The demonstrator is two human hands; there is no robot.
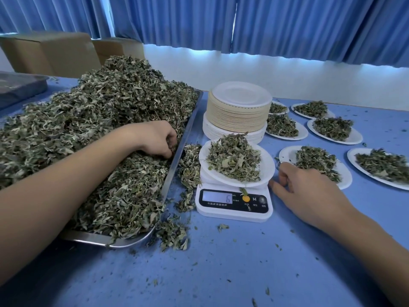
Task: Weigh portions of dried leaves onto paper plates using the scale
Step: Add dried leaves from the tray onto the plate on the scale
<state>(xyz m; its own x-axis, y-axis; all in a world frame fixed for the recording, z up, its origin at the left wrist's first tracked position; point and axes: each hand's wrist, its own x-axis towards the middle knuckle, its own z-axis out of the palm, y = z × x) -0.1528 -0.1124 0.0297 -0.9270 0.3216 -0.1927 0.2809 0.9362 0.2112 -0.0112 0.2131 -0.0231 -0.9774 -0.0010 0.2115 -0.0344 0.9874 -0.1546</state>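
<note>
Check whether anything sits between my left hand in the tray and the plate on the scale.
Only the tray rim and spilled leaves on the table lie between the left hand and the plate; lifting over them looks clear.

left hand (157, 138) curled, right hand (308, 191) relaxed

The left hand (155, 138) and the right hand (309, 191) were bare. Both forearms were bare too, uncovered as far as the picture's edges, the left (66, 185) and the right (365, 240). A thin mark crossed one right finger (285, 177) near the knuckle; whether it was a ring or a shadow could not be told.
</note>
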